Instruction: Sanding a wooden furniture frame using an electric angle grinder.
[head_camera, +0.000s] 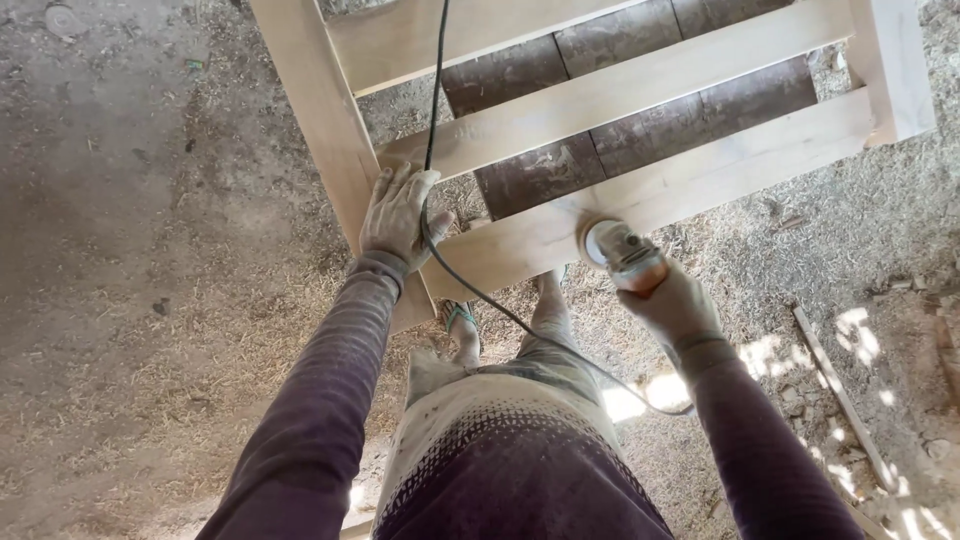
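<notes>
A pale wooden frame with several cross slats stands in front of me over the dusty floor. My left hand lies flat, fingers spread, on the frame's left upright where a slat joins it. My right hand grips a small corded grinder whose disc presses on the nearest slat. The tool's black cable runs up over the frame and loops back past my legs.
Sawdust and wood shavings cover the ground. Dark planks lie beneath the frame. A thin wooden strip lies on the floor at right. My feet, in sandals, stand under the frame's near edge.
</notes>
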